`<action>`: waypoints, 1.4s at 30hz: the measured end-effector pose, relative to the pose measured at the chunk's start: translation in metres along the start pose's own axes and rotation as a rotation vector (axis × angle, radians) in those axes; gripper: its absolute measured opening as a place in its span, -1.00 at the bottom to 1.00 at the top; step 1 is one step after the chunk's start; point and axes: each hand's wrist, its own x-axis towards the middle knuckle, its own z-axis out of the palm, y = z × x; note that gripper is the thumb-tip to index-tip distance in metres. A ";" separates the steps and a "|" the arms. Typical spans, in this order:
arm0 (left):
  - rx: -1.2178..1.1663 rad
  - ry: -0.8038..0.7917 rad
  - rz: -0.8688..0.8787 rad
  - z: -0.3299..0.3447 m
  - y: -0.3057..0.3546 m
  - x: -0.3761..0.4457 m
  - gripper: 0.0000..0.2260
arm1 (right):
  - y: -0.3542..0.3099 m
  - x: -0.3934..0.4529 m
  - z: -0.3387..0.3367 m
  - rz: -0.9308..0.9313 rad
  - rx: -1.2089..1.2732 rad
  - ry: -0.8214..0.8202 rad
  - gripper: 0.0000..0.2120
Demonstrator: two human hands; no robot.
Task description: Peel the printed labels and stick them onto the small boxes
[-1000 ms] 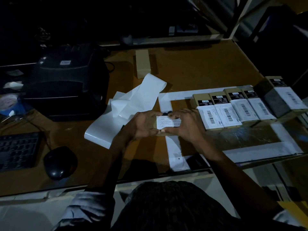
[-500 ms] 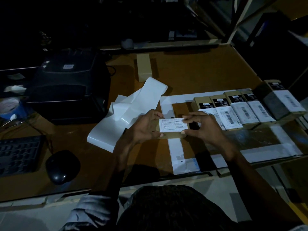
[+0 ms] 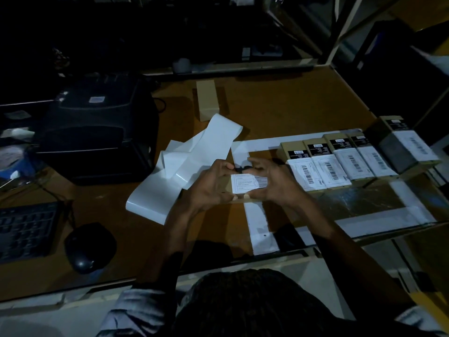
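While both hands hover just above the worktop [image 3: 279, 113], the small box [image 3: 239, 199] sits pinched between them: left hand [image 3: 209, 184] curled round its left end, right hand [image 3: 274, 183] round the right, thumbs along the near edge. The label [image 3: 247, 183] already lies on the top face, so I'd guess this is the smoothing-down step. The box looks like light, stiff cardboard, so holding it by the ends makes sense and leaves the top free for pressing. That label is thin and probably creases easily, so rub from the middle outward. Right of the hands, a row of labelled boxes [image 3: 340, 159] stands side by side; the peeled backing strip [image 3: 194, 161] trails off left, towards the printer [image 3: 97, 132].
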 end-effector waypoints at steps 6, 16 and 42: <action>-0.017 0.017 -0.015 0.001 0.002 -0.002 -0.38 | 0.014 -0.009 -0.027 0.117 0.117 -0.088 -0.08; -0.017 -0.061 -0.005 -0.001 0.000 0.003 -0.35 | -0.016 0.002 0.001 -0.024 -0.063 0.057 0.00; 0.032 -0.002 0.031 0.013 -0.002 -0.005 -0.37 | 0.016 -0.032 -0.030 0.092 0.156 -0.066 0.24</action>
